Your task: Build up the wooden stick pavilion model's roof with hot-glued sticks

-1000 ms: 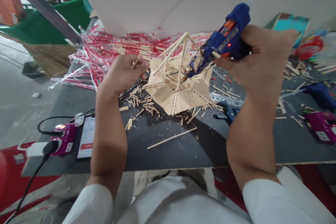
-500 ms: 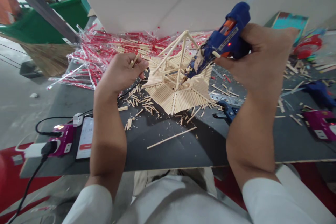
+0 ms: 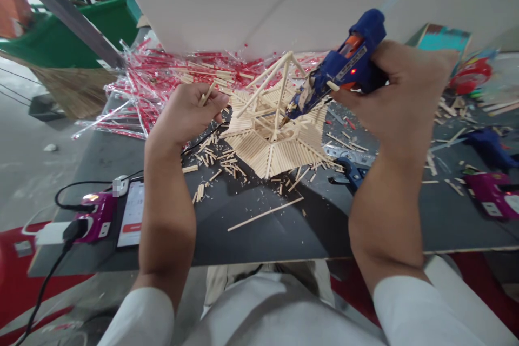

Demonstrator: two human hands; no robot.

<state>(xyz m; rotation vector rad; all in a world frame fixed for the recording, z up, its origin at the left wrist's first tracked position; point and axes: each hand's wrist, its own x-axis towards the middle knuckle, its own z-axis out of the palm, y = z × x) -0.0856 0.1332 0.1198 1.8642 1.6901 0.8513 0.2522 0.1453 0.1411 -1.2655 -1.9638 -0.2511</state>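
at the left table edge, a purple power block (image 3: 98, 215) stands beside a phone (image 3: 130, 211), partly covered by the left forearm. the left hand (image 3: 190, 111) is raised, thumb and fingers pinching short sticks (image 3: 207, 94). right of it, at the table's middle, sits the stick structure (image 3: 265, 154), with a ribbed, star-like base and raised struts. the blue glue gun (image 3: 339, 71) points down-left, nozzle inside the structure; nozzle contact cannot be confirmed. the right hand (image 3: 399, 81) has its fingers wrapped around the gun's handle. a second purple block (image 3: 488, 194) lies farther right.
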